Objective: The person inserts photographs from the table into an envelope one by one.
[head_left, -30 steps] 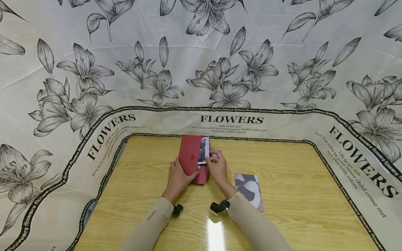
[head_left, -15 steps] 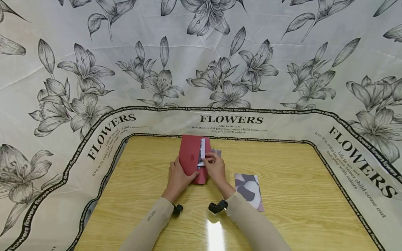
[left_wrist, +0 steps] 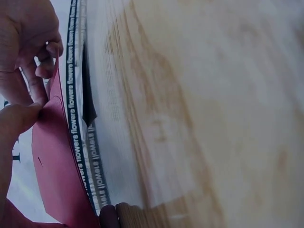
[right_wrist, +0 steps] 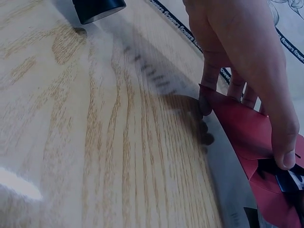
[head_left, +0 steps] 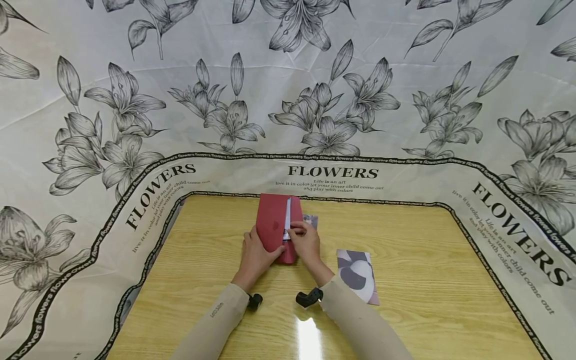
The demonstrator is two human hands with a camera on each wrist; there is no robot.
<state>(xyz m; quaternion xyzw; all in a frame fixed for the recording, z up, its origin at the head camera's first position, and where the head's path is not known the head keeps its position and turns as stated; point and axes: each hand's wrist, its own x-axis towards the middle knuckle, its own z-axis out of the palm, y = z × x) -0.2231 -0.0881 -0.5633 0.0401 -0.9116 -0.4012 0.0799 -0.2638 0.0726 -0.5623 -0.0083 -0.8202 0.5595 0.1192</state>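
A red paper envelope stands tilted at the back of the table, its mouth facing right. My left hand grips its lower left part, thumb in front; in the right wrist view its thumb lies on the front and the other fingers reach behind. A white-edged picture card sits mostly inside the mouth, only a narrow strip showing. My right hand pinches that strip at the opening. The red envelope appears edge-on in the left wrist view, fingers at its upper end.
A larger picture card lies on the wooden table by my right forearm. Another small picture card shows behind my right hand. A flower-printed cloth rises along the table's back edge.
The picture card has slid left into the envelope, so less of it shows. My right hand has moved slightly left with it. My left hand and the envelope have stayed in place.
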